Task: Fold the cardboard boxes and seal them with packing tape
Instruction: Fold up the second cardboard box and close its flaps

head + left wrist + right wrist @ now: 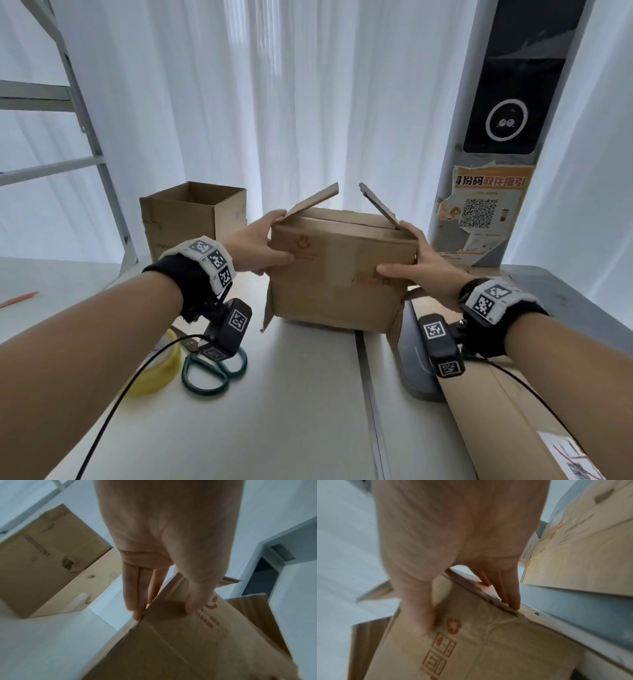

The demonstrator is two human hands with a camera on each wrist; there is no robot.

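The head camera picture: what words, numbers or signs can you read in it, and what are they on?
"身份码取件指引": orange poster on the grey pillar, first character half cut off.
QR code, no readable words: same poster; its small print is too tiny.
Red smile logo and red print: held cardboard box, blurred, unreadable.
Recycling and handling symbols: same box, right wrist view, no readable words.
Dark print: open cardboard box, unreadable.
Square coded markers: wristbands and cameras, no words.

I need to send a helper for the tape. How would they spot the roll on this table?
Start at the brown cardboard box held between the left hand and right hand mid-table. Look to its near left, under the left forearm, where green-handled scissors lie. The yellow roll of packing tape lies directly left of them, the only round yellow thing there.
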